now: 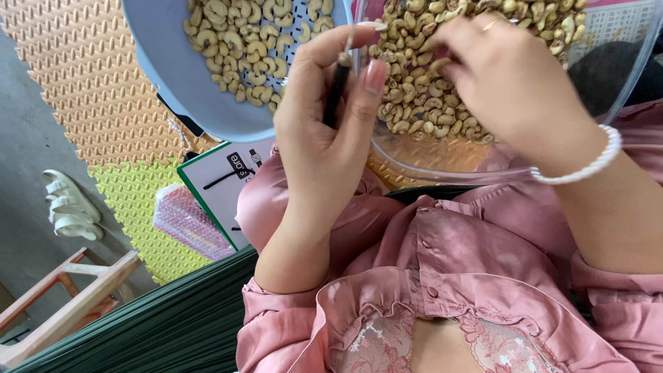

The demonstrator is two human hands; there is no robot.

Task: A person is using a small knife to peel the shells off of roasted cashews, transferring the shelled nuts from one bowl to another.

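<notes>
The head camera showed pale, curved cashews (421,103), too many to count, heaped in one clear bowl (442,162), beside one blue bowl (173,69) of cashews. The left hand (324,131), raised upright, was closed on one thin dark tool (336,86). The right hand (511,83) reached into the clear bowl, fingers curled among cashews; its hold could not be told.

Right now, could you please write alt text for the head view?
The left hand holds a thin dark tool, while the right hand reaches into a clear bowl of cashews; a blue perforated bowl holds more.
</notes>
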